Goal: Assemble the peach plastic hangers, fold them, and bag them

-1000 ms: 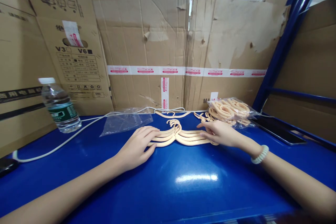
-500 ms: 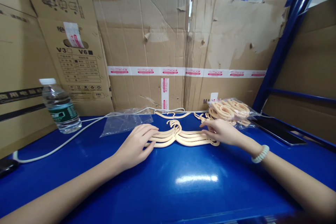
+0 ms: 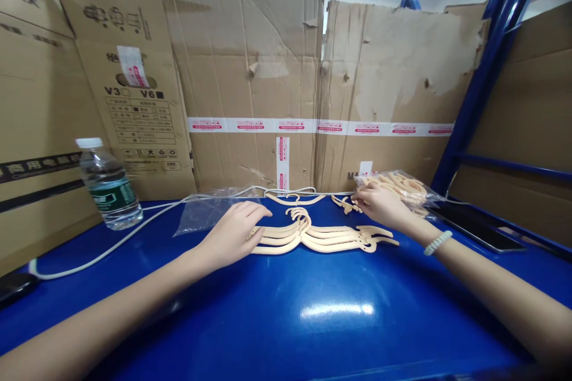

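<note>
Glossy blue tabletop (image 3: 277,292): curved cream plastic hangers (image 3: 335,247) are overlapped, seemingly for order; left hand (image 3: 232,232) alongside, right hand (image 3: 382,205) beyond, grips unclear.

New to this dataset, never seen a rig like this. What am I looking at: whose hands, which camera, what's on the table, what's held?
There's no machine: these are a person's bare hands, seen from one head-worn camera looking forward and down.

On the blue table lies a row of overlapping pale hangers, with a single hanger behind. Farther left are a flat clear plastic sheet or bag and a water bottle; to the right, a filled clear bag and a dark, flat device.

The left hand is at the row's left ends; the right hand is by small pale pieces. Whether either grips anything isn't clear.
</note>
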`<state>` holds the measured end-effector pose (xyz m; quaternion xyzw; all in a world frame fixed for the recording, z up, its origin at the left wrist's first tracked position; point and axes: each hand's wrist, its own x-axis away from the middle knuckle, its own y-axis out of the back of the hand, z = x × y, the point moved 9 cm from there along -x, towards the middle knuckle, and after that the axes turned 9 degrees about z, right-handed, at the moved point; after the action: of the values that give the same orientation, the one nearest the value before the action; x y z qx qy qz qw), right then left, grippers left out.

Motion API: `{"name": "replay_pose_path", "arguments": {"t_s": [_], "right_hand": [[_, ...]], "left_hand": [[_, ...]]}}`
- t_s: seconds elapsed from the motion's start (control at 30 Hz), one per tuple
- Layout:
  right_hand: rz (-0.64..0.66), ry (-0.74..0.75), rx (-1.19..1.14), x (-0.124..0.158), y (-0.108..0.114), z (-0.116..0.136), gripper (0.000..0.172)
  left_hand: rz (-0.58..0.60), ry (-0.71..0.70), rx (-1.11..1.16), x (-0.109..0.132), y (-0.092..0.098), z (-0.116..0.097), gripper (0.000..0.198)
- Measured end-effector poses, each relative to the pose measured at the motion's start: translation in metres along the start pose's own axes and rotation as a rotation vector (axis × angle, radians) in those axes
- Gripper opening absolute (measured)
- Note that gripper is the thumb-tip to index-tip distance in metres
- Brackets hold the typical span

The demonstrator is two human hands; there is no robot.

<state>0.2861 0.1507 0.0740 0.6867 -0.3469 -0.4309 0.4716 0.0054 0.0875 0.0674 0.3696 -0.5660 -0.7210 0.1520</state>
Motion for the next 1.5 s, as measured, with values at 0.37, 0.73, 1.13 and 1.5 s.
{"name": "replay_pose_path", "arguments": {"t_s": [0.37,0.73,1.13,1.5], "right_hand": [[0.341,0.009,0.155,-0.038,-0.027,0.002,0.020],[0.281,-0.034,0.264,-0.031,-0.037,0.013,0.017],[0.125,-0.139,0.076,-0.038,-0.025,-0.010,0.018],[-0.414,-0.181,-0.578,-0.012,0.044,-0.026,0.016]], "left_hand": [[0.192,-0.014,-0.119,-0.062,-0.041,0.028,0.029],[0.303,-0.011,-0.184,-0.105,-0.078,0.038,0.028],[0.327,0.040,-0.297,-0.118,-0.080,0.034,0.024],[0.255,0.005,-0.269,-0.122,-0.047,0.018,0.022]]}}
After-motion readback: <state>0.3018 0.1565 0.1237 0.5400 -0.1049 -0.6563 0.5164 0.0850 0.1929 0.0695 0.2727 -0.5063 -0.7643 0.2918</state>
